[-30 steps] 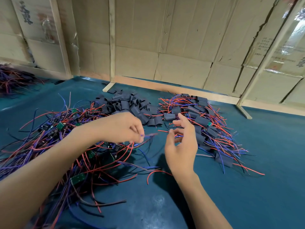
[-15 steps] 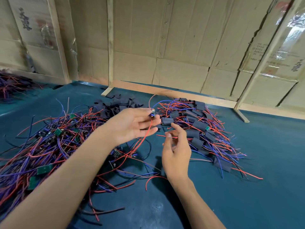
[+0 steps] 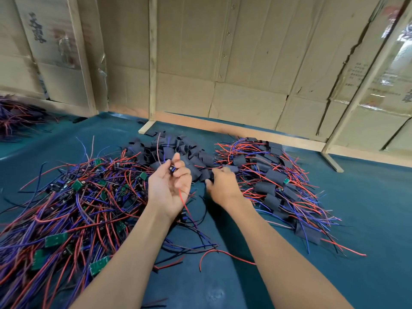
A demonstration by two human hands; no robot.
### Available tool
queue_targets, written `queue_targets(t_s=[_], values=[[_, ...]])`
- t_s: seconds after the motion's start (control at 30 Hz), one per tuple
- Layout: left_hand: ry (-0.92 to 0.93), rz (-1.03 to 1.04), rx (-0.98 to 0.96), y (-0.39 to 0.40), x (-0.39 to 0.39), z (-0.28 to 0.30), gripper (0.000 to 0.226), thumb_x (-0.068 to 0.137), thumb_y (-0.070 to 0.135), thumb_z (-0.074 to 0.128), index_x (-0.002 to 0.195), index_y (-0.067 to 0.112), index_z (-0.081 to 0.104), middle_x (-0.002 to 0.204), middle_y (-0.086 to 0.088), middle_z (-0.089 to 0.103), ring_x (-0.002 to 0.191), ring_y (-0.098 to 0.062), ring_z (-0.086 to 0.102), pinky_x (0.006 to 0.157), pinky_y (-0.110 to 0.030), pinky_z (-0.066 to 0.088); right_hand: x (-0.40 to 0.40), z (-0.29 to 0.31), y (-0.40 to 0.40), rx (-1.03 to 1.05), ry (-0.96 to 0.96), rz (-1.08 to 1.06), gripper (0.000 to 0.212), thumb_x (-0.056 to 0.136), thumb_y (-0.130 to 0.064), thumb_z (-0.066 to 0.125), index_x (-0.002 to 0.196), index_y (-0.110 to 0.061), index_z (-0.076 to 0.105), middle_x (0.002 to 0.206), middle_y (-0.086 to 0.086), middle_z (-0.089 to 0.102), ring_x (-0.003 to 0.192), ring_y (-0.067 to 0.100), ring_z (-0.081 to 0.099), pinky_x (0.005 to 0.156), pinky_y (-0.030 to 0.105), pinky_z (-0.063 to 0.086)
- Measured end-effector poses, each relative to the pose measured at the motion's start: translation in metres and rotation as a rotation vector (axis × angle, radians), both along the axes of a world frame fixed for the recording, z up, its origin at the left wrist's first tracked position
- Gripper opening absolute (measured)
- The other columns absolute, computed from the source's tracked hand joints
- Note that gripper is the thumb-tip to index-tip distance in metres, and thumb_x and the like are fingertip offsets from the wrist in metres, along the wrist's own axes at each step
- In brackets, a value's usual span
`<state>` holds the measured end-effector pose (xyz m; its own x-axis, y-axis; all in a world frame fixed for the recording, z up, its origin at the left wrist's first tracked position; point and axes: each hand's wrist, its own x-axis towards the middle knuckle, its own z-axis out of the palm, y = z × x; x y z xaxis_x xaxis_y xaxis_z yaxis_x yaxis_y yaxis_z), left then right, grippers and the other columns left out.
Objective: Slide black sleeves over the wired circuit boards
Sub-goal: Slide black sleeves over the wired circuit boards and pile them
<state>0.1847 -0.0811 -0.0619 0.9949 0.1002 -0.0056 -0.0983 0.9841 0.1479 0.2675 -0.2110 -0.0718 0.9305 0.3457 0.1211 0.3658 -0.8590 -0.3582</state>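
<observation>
We work at a dark teal table (image 3: 367, 208) backed by a wall of flattened cardboard (image 3: 245, 63) braced with pale wooden battens (image 3: 152, 59). Across our left side sprawls a big tangle of red and purple wires with bare green circuit boards (image 3: 55, 239) showing through it, and this heap runs under our left forearm. At the far middle lies a loose pile of empty black sleeves (image 3: 176, 148), just beyond both hands. To the right sits the pile of sleeved boards (image 3: 269, 177), black tubes with red and blue leads fanning out toward the table's near side. A further bundle of wires (image 3: 15, 117) lies at the far left edge, well apart from the rest. Our left hand (image 3: 170, 186) is raised palm up, fingers curled, pinching a small dark part at the fingertips, with a red wire (image 3: 184, 200) trailing down across the palm; we cannot tell whether the board itself is in the grip. Our right hand (image 3: 223, 184) is knuckles up at the edge of the sleeve pile, fingers curled onto a black sleeve (image 3: 206, 175). Stray wires lie on the table between our forearms.
</observation>
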Motion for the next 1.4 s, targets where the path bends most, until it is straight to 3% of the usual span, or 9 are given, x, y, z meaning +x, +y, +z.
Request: queue_targets(t_s=[0.13, 0.33, 0.4, 0.53, 0.63, 0.8, 0.97, 1.2, 1.4], values=[[0.016, 0.000, 0.189, -0.009, 0.000, 0.003, 0.027, 0.097, 0.004, 0.045, 0.112, 0.003, 0.067, 0.088, -0.004, 0.065, 0.076, -0.016, 0.062, 0.062, -0.022, 0.048, 0.008, 0.004, 0.008, -0.031, 0.069, -0.093, 0.033, 0.097, -0.019, 0.060, 0.122, 0.001, 0.056, 0.132, 0.024, 0.047, 0.114, 0.043, 0.059, 0.092, 0.039, 0.048], [0.091, 0.011, 0.538, -0.018, -0.006, 0.006, 0.030, 0.095, 0.027, 0.034, 0.096, 0.015, 0.062, 0.057, 0.005, 0.028, 0.043, -0.009, 0.013, 0.043, -0.022, 0.009, -0.007, 0.034, -0.013, 0.060, -0.173, -0.079, 0.007, 0.088, -0.012, 0.057, 0.088, -0.007, 0.052, 0.097, 0.019, 0.064, 0.093, 0.038, 0.063, 0.068, 0.032, 0.036], [0.062, -0.043, 0.639, -0.023, -0.010, 0.008, 0.033, 0.100, 0.037, 0.034, 0.086, 0.018, 0.057, 0.058, 0.005, 0.026, 0.045, -0.010, 0.012, 0.046, -0.023, 0.008, -0.016, 0.034, -0.028, 0.412, -0.290, -0.131, 0.007, 0.085, -0.013, 0.059, 0.090, -0.009, 0.058, 0.084, 0.012, 0.069, 0.081, 0.033, 0.065, 0.067, 0.033, 0.040], [0.052, -0.034, 0.789, -0.043, -0.006, 0.009, 0.033, 0.106, 0.028, 0.035, 0.087, 0.009, 0.053, 0.057, 0.002, 0.034, 0.045, -0.015, 0.037, 0.050, -0.026, 0.031, -0.036, 0.024, -0.059, 1.340, 0.092, -0.041, 0.007, 0.080, -0.001, 0.055, 0.084, -0.004, 0.049, 0.069, 0.007, 0.068, 0.066, 0.035, 0.073, 0.056, 0.040, 0.059], [-0.002, -0.139, 0.774, -0.051, -0.002, 0.003, 0.042, 0.105, 0.034, 0.039, 0.101, 0.002, 0.066, 0.059, 0.003, 0.032, 0.046, -0.011, 0.033, 0.047, -0.024, 0.037, -0.041, 0.015, -0.072, 1.526, 0.233, -0.007, 0.030, 0.073, 0.021, 0.031, 0.077, -0.007, 0.041, 0.069, 0.019, 0.060, 0.055, 0.035, 0.061, 0.048, 0.036, 0.051], [-0.130, -0.160, 0.937, -0.059, -0.004, -0.011, 0.030, 0.094, 0.035, 0.054, 0.096, 0.016, 0.078, 0.067, 0.002, 0.045, 0.056, -0.016, 0.048, 0.055, -0.028, 0.043, -0.049, 0.017, -0.074, 1.652, 0.519, 0.160, 0.029, 0.068, -0.005, 0.043, 0.092, -0.007, 0.058, 0.064, 0.007, 0.038, 0.048, 0.016, 0.023, 0.047, 0.025, 0.023], [-0.196, -0.035, 1.136, -0.060, -0.007, -0.017, 0.030, 0.105, 0.023, 0.047, 0.103, 0.018, 0.076, 0.065, -0.003, 0.053, 0.069, -0.024, 0.063, 0.066, -0.029, 0.047, -0.047, 0.022, -0.081, 1.574, 0.488, 0.287, 0.022, 0.091, -0.025, 0.068, 0.102, -0.006, 0.073, 0.061, 0.000, 0.034, 0.045, 0.012, 0.023, 0.041, 0.023, 0.025], [-0.303, 0.545, 1.929, -0.070, -0.017, -0.026, 0.032, 0.105, 0.024, 0.046, 0.134, 0.029, 0.061, 0.082, 0.016, 0.069, 0.067, 0.003, 0.053, 0.069, -0.010, 0.039, -0.051, 0.019, -0.075, 1.495, 0.365, 0.080, 0.017, 0.100, -0.016, 0.061, 0.107, -0.003, 0.069, 0.060, -0.001, 0.047, 0.042, 0.009, 0.026, 0.042, 0.020, 0.023], [-0.290, 0.696, 1.817, -0.075, -0.021, -0.025, 0.040, 0.101, 0.008, 0.040, 0.133, 0.024, 0.059, 0.093, 0.014, 0.068, 0.093, 0.001, 0.063, 0.084, -0.016, 0.048, -0.052, 0.022, -0.072, 1.597, 0.499, 0.027, 0.025, 0.095, -0.022, 0.069, 0.074, -0.018, 0.057, 0.056, 0.000, 0.041, 0.045, 0.011, 0.022, 0.039, 0.022, 0.023]])
